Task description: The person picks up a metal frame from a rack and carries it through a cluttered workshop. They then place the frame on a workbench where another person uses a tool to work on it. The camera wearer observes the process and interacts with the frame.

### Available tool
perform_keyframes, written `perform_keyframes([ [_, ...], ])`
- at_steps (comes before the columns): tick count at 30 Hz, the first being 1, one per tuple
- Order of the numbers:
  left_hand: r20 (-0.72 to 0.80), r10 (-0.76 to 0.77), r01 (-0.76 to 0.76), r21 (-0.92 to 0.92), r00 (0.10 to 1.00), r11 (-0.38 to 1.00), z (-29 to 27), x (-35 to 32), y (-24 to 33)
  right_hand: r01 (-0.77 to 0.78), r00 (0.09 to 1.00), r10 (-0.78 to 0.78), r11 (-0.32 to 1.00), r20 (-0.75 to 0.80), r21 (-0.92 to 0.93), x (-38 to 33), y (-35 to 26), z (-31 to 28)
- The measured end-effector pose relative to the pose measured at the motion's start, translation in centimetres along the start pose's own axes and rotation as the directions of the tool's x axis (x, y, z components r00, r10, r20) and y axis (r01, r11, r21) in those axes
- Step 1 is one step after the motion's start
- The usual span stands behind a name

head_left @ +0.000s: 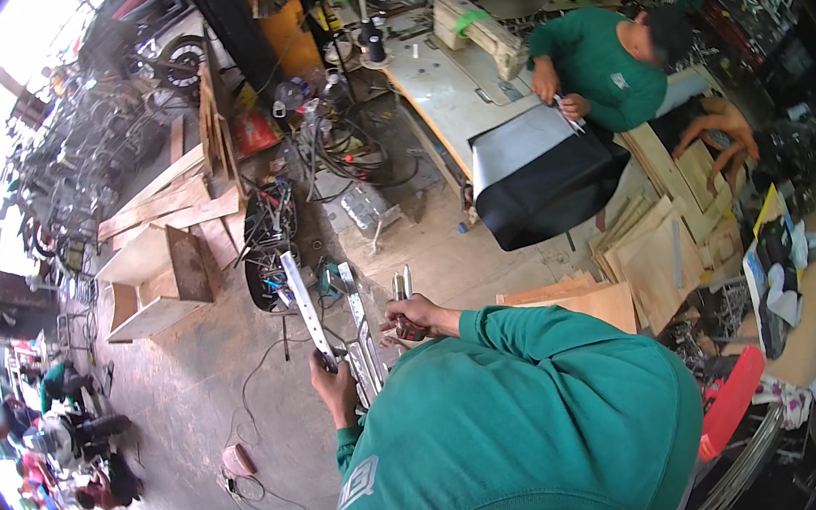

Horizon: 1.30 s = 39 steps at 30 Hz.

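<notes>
In the centre of the frame, just above the green-sleeved arms that rise from the lower edge, both hands are busy over a dusty concrete floor [190,371]. The left hand [334,379] is wrapped tight around the lower end of a flat metal strip [304,307], which slants up and to the left from the fist. The right hand [417,316] sits just to the right of it, fingers pressed together around the red handles of a pair of pliers [403,301], whose metal tips point upward. Between the two hands, more pale metal strips [362,336] lie on the floor, near the left fist.

In the upper right of the frame, another person in a green shirt [598,67] bends over a black sheet [545,179] draped off the edge of a workbench [440,90], both of their hands at its top edge. Right of centre, plywood offcuts [654,247] lie stacked. Left of centre sits an open wooden box [154,279], and just beside it, above the metal strip, a dark tray of tools [271,245]. In the lower right, a red plastic piece [731,399] juts out beside the sleeve.
</notes>
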<state>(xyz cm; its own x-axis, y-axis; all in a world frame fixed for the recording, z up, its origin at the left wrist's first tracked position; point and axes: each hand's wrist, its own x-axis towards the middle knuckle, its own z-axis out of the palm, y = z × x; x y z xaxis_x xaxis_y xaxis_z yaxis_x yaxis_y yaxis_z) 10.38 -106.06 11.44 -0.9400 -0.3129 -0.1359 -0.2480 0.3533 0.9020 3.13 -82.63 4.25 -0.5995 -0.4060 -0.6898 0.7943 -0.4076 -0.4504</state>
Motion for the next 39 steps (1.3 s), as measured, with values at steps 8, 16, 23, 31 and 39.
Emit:
perform_keyframes([
  [8,0.000,-0.022,0.022,0.101,1.000,0.995,-2.2,4.4,-0.6,-0.064,0.976,0.080,0.994,0.204,-0.084,1.2,-0.7,7.2],
  [16,-0.080,-0.136,0.138,0.019,0.987,0.990,-4.8,9.2,-4.0,0.095,0.984,-0.024,0.910,0.178,-0.403,2.0,-0.3,11.2],
  [23,-0.056,-0.382,0.385,0.058,0.922,0.921,-7.1,12.8,-7.7,0.208,0.975,-0.148,0.862,0.163,-0.462,2.7,-0.7,14.8],
  [31,-0.210,-0.433,0.427,-0.076,0.877,0.901,-7.4,11.7,-11.2,0.142,0.963,-0.016,0.877,0.268,-0.458,6.3,3.2,17.6],
  [39,-0.366,-0.597,0.290,-0.622,0.713,0.727,-6.8,6.8,-13.2,0.294,0.882,0.086,0.667,0.463,-0.685,7.9,7.7,19.5],
])
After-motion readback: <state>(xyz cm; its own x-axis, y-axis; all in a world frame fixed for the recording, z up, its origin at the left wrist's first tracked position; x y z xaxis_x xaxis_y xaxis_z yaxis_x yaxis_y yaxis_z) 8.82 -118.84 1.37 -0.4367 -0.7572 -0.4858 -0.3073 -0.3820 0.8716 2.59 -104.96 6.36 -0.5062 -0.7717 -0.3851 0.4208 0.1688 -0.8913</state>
